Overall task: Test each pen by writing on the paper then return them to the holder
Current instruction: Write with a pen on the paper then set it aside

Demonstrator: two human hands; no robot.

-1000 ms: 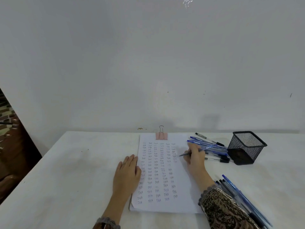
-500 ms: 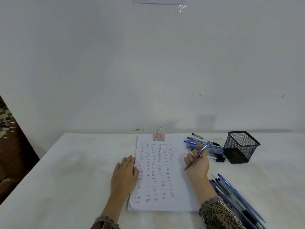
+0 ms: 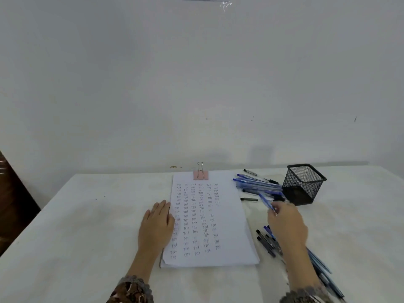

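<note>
A white paper stack (image 3: 231, 217) covered in rows of small written words lies mid-table, clipped at its top by a pink binder clip (image 3: 201, 174). My left hand (image 3: 157, 224) lies flat on the paper's left edge. My right hand (image 3: 286, 224) is to the right of the paper and pinches a blue pen (image 3: 267, 203), which points up and to the left. A black mesh holder (image 3: 302, 184) stands at the far right with no pens showing above its rim. One pile of pens (image 3: 258, 185) lies left of the holder. Another pile of pens (image 3: 269, 240) lies under my right forearm.
The white table (image 3: 87, 226) meets a plain wall at its far edge. A dark brown object (image 3: 13, 202) stands beyond the table's left edge. Small yellow crumbs (image 3: 173, 166) lie by the wall behind the binder clip.
My right hand has lifted the blue pen off the paper and carried it right, away from the sheet and over the near pen pile. My left hand has stayed on the paper.
</note>
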